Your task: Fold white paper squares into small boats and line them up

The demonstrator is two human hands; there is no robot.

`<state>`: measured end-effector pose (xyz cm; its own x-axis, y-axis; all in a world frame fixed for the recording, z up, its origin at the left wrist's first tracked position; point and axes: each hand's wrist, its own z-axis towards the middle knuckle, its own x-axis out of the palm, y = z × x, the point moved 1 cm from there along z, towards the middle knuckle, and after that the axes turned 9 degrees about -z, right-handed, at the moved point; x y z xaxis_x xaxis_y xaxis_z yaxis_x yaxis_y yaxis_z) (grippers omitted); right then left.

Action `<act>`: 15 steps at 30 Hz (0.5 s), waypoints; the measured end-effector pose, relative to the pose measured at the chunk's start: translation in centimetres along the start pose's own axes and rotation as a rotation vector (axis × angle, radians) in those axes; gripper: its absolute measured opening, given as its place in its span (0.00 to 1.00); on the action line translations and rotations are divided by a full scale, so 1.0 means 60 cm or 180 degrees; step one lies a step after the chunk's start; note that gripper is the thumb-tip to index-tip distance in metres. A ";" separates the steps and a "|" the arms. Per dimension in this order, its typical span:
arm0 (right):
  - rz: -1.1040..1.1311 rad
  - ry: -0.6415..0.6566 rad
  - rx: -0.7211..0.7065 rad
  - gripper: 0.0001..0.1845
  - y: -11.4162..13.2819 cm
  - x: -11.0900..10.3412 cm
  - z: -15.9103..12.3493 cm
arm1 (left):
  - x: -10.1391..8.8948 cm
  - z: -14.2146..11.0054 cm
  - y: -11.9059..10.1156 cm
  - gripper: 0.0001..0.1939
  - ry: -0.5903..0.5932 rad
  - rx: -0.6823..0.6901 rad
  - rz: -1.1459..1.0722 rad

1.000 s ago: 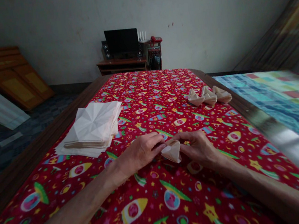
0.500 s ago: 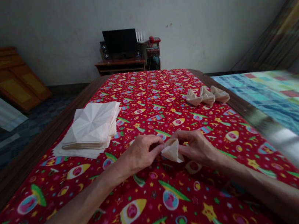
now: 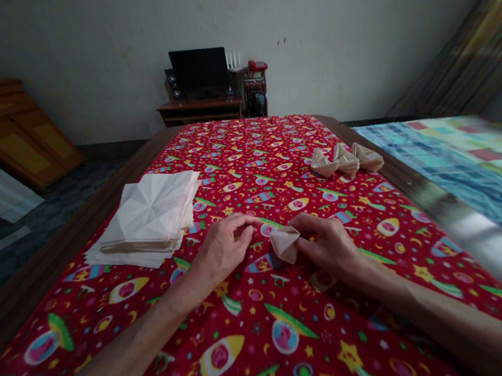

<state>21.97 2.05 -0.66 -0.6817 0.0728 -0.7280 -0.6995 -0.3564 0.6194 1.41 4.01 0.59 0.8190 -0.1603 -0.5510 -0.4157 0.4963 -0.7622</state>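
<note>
A small folded piece of white paper is pinched at its right side between the thumb and fingers of my right hand. Its folded faces form a pointed, cup-like shape just over the cloth. My left hand is to the left of it, apart from the paper, with a gap between thumb and curved fingers and nothing held. Beyond my left hand lies a stack of creased white paper sheets. Several similar folded paper pieces stand in a row at the right side of the table.
A red patterned tablecloth covers the table, whose dark wooden edge shows. At the far wall stand a monitor and a red telephone. A bed is at the right, a wooden cabinet at the left.
My left hand has let go of the folded paper and moved a little left. The paper has turned in my right hand, which has hardly moved.
</note>
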 end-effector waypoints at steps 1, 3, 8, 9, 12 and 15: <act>-0.0134 -0.0094 0.0045 0.07 -0.003 0.001 0.000 | 0.000 -0.001 -0.001 0.12 -0.0116 0.0074 0.0093; -0.0414 -0.0229 0.0040 0.08 -0.007 0.004 -0.001 | 0.005 -0.005 -0.007 0.12 -0.0123 0.0269 0.0230; -0.0735 -0.0153 -0.0368 0.06 -0.011 0.012 -0.002 | 0.046 -0.021 -0.028 0.29 0.0267 0.0247 0.0846; -0.0752 -0.0137 -0.0390 0.06 -0.012 0.013 -0.002 | 0.053 -0.022 -0.028 0.26 0.0298 0.0210 0.0916; -0.0809 -0.0135 -0.0333 0.04 -0.014 0.013 -0.002 | 0.068 -0.020 -0.024 0.16 0.0294 0.0191 0.0895; -0.0854 -0.0165 -0.0263 0.03 -0.014 0.013 -0.001 | 0.071 -0.016 -0.019 0.14 0.0258 0.0252 0.0895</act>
<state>22.06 2.38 -1.76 -0.4862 0.2216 -0.8453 -0.8380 -0.3925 0.3792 4.98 1.93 -1.25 0.6405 -0.0731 -0.7645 -0.5869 0.5954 -0.5486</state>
